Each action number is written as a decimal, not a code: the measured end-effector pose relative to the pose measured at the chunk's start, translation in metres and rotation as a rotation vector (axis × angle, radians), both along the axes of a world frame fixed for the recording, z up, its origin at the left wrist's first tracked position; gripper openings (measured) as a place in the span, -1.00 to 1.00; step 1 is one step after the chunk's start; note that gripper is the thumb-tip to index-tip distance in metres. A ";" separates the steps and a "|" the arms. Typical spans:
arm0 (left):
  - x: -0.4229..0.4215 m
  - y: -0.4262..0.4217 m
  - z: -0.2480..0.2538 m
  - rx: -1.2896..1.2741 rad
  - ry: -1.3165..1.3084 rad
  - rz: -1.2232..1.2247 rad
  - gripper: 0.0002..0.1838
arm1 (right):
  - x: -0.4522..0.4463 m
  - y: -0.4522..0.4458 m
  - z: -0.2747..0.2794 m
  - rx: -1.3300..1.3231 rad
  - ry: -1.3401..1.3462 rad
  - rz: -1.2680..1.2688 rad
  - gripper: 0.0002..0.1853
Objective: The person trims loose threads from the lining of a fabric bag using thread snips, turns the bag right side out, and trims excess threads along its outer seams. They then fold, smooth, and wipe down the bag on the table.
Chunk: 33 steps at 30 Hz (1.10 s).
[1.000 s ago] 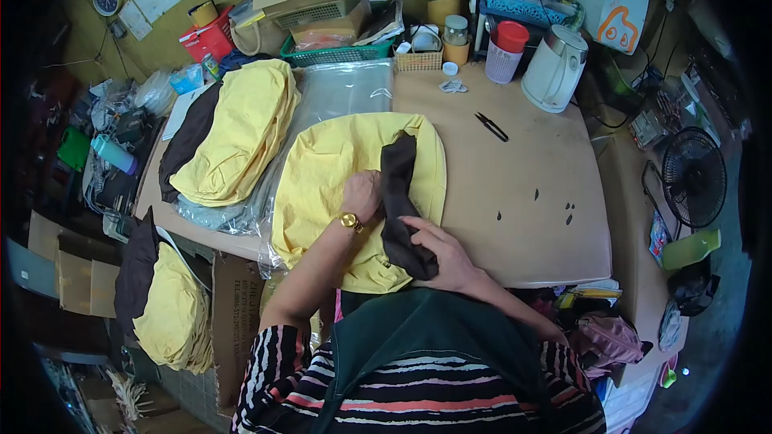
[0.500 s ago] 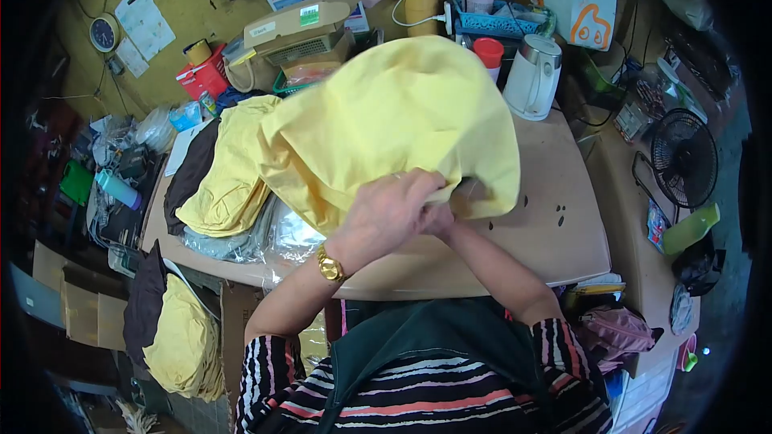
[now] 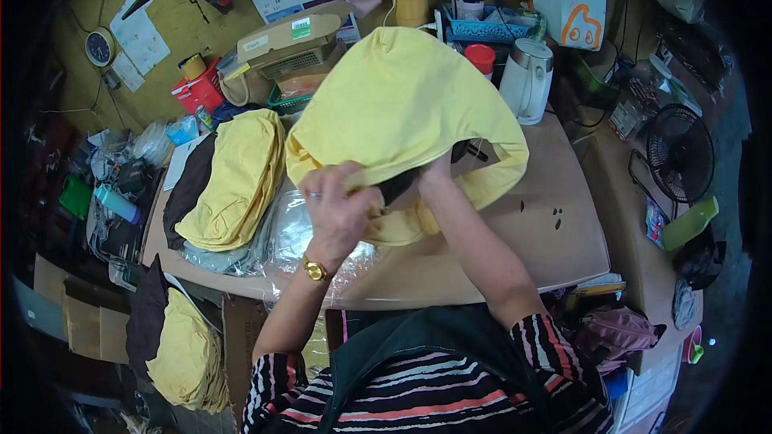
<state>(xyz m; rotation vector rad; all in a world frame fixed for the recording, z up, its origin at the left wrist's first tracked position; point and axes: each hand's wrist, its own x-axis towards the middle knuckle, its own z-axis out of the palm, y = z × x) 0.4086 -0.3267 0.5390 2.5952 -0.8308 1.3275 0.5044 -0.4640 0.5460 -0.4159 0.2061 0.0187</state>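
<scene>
A yellow fabric piece (image 3: 410,104) is held up above the table, its opening facing me and dark cloth (image 3: 400,185) showing inside. My left hand (image 3: 338,205), with a gold watch on its wrist, grips the lower left edge of the opening. My right hand (image 3: 437,167) reaches into the opening; its fingers are hidden by the fabric. Left of the held piece lies a stack of yellow and dark pieces (image 3: 241,181) on the table. Clear plastic bags (image 3: 289,229) lie beside that stack, near my left forearm.
The tan table (image 3: 555,249) has small dark marks on it. Black snips (image 3: 479,153) show behind the fabric's right edge. A white kettle (image 3: 526,80) and a blue basket (image 3: 490,26) stand at the back. Another yellow stack (image 3: 185,354) sits lower left; a fan (image 3: 680,153) is at right.
The yellow piece was lifted off the table and opened out, its dark part now inside. My hands, close together half a second ago, have moved apart, and my right hand has gone inside.
</scene>
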 end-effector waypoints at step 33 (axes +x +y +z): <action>-0.036 0.016 0.037 -0.041 0.540 0.437 -0.62 | 0.079 -0.066 -0.098 -2.004 -0.875 0.076 -0.50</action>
